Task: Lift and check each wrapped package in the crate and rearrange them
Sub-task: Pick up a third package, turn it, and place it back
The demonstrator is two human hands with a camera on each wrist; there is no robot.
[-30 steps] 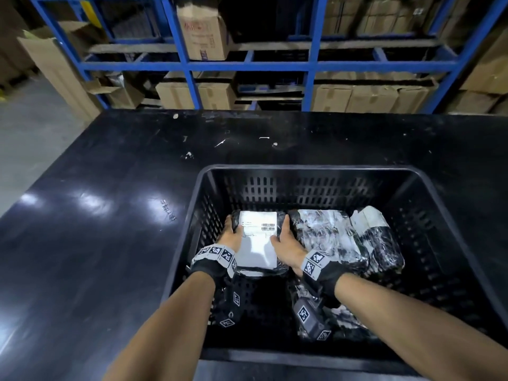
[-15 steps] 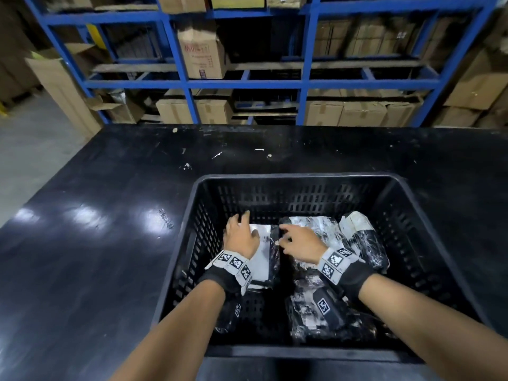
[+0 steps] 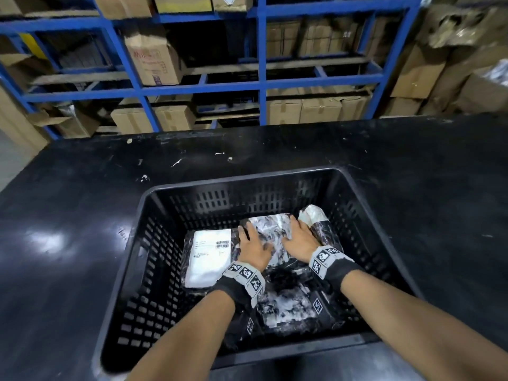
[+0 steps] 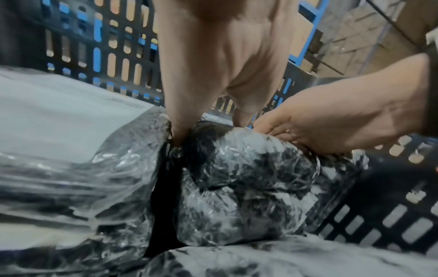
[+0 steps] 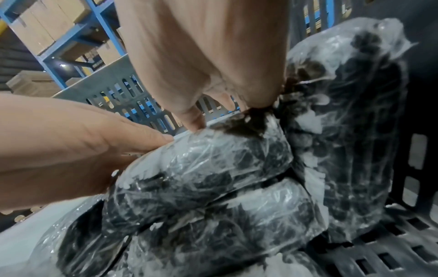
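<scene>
A black slotted crate (image 3: 247,180) holds several plastic-wrapped packages. Both hands grip the middle package (image 3: 272,229) (image 4: 249,178) (image 5: 201,168), dark contents under crinkled clear film. My left hand (image 3: 254,247) (image 4: 213,65) has its fingers pushed down along that package's left edge, thumb on top. My right hand (image 3: 298,240) (image 5: 201,56) clasps its right edge the same way. A package with a white barcode label (image 3: 209,254) (image 4: 59,112) lies flat to the left. Another package (image 3: 320,226) (image 5: 350,131) leans at the right, and one more (image 3: 286,303) lies below my wrists.
The crate stands on a glossy black table (image 3: 68,243). Behind the table, blue steel shelving (image 3: 258,83) carries cardboard boxes (image 3: 154,61). More boxes are stacked at the far right (image 3: 417,75). The crate's left floor strip (image 3: 154,284) is bare.
Both hands let go of the labelled package, which now lies flat at the left, and moved right onto the middle package. The camera view tilted up.
</scene>
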